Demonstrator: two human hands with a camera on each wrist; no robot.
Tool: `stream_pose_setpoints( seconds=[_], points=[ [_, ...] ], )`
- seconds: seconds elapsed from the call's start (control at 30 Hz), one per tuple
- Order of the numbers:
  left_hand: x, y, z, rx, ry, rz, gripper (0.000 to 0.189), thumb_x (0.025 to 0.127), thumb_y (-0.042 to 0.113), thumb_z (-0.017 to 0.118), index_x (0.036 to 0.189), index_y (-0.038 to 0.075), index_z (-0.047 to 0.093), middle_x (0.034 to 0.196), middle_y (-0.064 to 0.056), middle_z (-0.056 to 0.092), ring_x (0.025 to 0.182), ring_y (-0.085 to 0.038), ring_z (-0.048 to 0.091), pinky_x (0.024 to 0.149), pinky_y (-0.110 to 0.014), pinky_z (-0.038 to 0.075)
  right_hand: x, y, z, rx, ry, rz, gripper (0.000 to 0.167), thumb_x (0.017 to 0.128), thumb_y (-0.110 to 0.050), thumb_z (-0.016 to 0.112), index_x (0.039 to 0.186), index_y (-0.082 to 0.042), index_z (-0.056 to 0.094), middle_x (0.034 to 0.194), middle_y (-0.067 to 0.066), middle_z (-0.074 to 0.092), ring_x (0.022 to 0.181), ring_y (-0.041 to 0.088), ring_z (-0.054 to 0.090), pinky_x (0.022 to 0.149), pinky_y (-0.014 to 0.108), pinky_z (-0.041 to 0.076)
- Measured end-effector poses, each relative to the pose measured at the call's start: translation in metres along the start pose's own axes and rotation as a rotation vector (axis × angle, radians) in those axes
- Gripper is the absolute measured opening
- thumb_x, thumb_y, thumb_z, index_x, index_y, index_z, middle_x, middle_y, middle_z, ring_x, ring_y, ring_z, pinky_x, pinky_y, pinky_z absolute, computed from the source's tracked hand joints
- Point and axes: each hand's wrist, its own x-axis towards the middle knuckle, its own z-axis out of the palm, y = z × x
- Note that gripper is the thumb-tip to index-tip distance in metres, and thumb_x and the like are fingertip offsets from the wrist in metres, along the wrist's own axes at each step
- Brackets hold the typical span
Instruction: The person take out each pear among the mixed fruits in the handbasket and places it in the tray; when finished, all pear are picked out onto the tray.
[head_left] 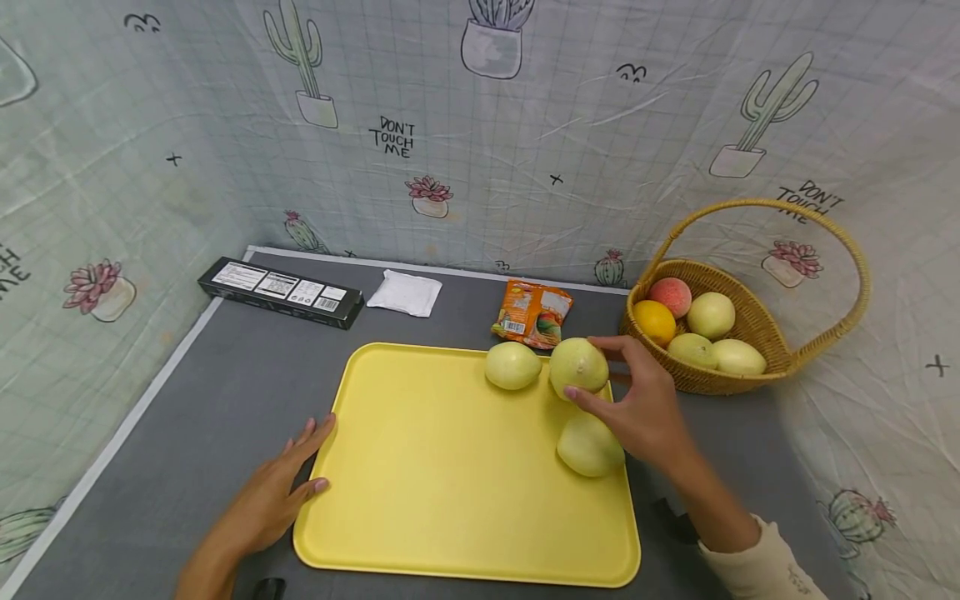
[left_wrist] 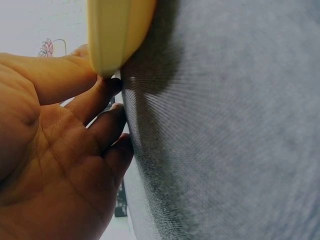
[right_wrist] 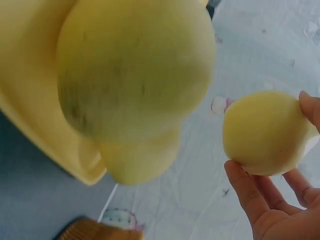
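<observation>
My right hand [head_left: 637,400] grips a round, pale yellow-green melon-like fruit [head_left: 579,367] between thumb and fingers, over the far right corner of a yellow tray [head_left: 450,467]. In the right wrist view this fruit is held up, apart from the others. Two similar fruits rest on the tray: one [head_left: 513,366] at the far edge, another [head_left: 590,446] by the right edge. My left hand [head_left: 273,492] lies at the tray's left edge, thumb and forefinger extended onto the rim. From the left wrist view, the other fingers are loosely bent beside the grey tabletop.
A wicker basket [head_left: 776,350] with a tall handle stands at the far right, holding a peach, an orange fruit and several pale fruits. Behind the tray lie an orange snack packet [head_left: 532,313], a white packet [head_left: 406,293] and a long black box [head_left: 281,292]. Printed cloth surrounds the table.
</observation>
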Motion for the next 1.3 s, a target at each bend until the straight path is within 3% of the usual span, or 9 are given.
stream_pose_setpoints(
  seconds=[0.13,0.33,0.53,0.87,1.3],
  points=[
    [0.001,0.001,-0.001,0.003,-0.013,-0.023,0.088,0.092,0.009,0.078,0.168,0.011,0.034,0.167,-0.024,0.041,0.147,0.026,0.006,0.114,0.009,0.001,-0.004,-0.006,0.009,-0.011,-0.061,0.004,0.065,0.081,-0.025,0.096,0.136,-0.013,0.063,0.135,0.006,0.069,0.123,0.028,0.069,0.094,0.051,0.065],
    [0.002,0.002,-0.002,-0.004,-0.026,-0.047,0.088,0.093,0.011,0.078,0.169,0.014,0.033,0.168,-0.023,0.039,0.145,0.026,0.006,0.113,0.009,0.0,-0.01,-0.011,0.025,-0.014,-0.152,-0.015,0.064,0.08,-0.029,0.097,0.134,-0.017,0.065,0.133,0.002,0.07,0.119,0.026,0.071,0.095,0.047,0.066],
    [0.001,0.001,0.0,0.011,-0.004,-0.009,0.087,0.093,0.01,0.079,0.168,0.011,0.035,0.166,-0.024,0.042,0.147,0.025,0.007,0.114,0.008,0.002,-0.015,-0.014,0.038,-0.041,-0.215,-0.039,0.063,0.079,-0.029,0.097,0.133,-0.019,0.065,0.127,-0.002,0.073,0.114,0.019,0.072,0.096,0.042,0.065],
    [0.0,0.001,0.0,-0.004,-0.007,-0.018,0.087,0.092,0.01,0.079,0.168,0.012,0.035,0.167,-0.024,0.041,0.147,0.026,0.007,0.114,0.008,0.002,-0.016,-0.017,0.051,-0.143,-0.346,0.001,0.061,0.085,-0.035,0.092,0.136,-0.019,0.063,0.128,-0.005,0.07,0.106,0.012,0.066,0.088,0.037,0.06],
    [-0.001,0.0,0.001,-0.005,-0.016,-0.032,0.087,0.093,0.012,0.078,0.168,0.013,0.035,0.168,-0.023,0.04,0.147,0.026,0.006,0.114,0.009,0.001,-0.015,-0.017,0.063,-0.208,-0.394,-0.017,0.06,0.089,-0.037,0.088,0.136,-0.015,0.06,0.128,0.002,0.07,0.114,0.019,0.067,0.094,0.043,0.058]
  ],
)
